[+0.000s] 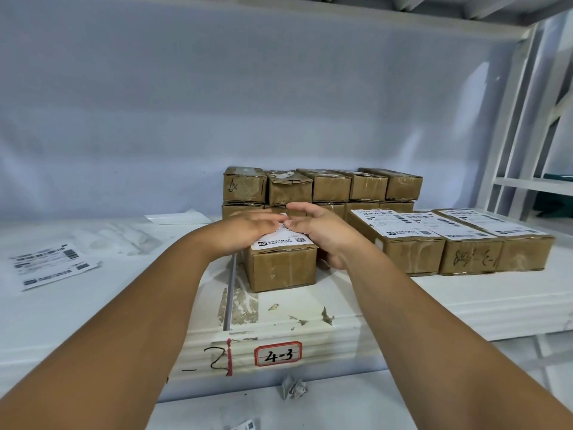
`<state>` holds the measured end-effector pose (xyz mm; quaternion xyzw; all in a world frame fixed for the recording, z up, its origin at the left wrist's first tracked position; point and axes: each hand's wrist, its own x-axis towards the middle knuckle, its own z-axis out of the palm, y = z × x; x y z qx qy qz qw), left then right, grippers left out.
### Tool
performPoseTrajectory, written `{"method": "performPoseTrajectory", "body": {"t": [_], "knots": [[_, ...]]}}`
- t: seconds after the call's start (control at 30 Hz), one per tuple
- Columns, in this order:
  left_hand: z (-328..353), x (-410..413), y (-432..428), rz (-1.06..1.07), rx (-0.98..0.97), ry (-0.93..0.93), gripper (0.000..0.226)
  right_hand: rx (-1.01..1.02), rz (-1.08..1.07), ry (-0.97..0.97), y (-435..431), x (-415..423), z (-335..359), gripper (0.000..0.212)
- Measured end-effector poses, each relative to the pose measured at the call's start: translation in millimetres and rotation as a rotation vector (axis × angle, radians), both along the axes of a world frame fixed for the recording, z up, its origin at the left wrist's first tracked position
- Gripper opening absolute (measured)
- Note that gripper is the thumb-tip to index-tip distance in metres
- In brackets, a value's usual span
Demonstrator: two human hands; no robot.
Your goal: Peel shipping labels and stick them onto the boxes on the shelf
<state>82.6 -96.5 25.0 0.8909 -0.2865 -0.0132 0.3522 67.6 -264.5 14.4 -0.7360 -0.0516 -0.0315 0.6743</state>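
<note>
At the far left of the white shelf lay loose printed labels, with a crumpled clear film behind them and a blank white sheet further back. The left hand lay flat, fingers straight, pressing the shipping label onto the top of the middle box, which stood alone near the shelf's front. The right hand met it there: thumb tip on the label, fingers loosely extended above, heel beside the box's right side. The two hands hid most of the label. Behind them stood a two-layer stack of brown boxes, its lower row partly blocked. To the right, three labelled boxes sat side by side, touching. A red-bordered tag reading 4-3 marked the shelf edge, with a crumpled paper scrap below.
</note>
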Motion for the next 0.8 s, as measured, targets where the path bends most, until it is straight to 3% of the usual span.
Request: {"method": "performPoseTrajectory", "body": {"t": [0.27, 0.37, 0.6, 0.8], "knots": [[2.8, 5.3, -0.5, 0.199, 0.127, -0.099, 0.040, -0.043, 0.038, -0.053, 2.7, -1.9, -0.4, 0.042], [4.0, 7.6, -2.4, 0.243, 0.083, -0.071, 0.026, -0.038, 0.064, -0.056, 2.9, -2.4, -0.1, 0.049], [7.3, 6.8, -6.8, 0.177, -0.199, 0.169, 0.030, -0.008, 0.056, -0.046, 4.3, -2.2, 0.5, 0.051], [1.3, 10.5, -8.4, 0.349, -0.437, 0.192, 0.026, -0.085, 0.032, -0.061, 5.4, -2.8, 1.0, 0.025]]}}
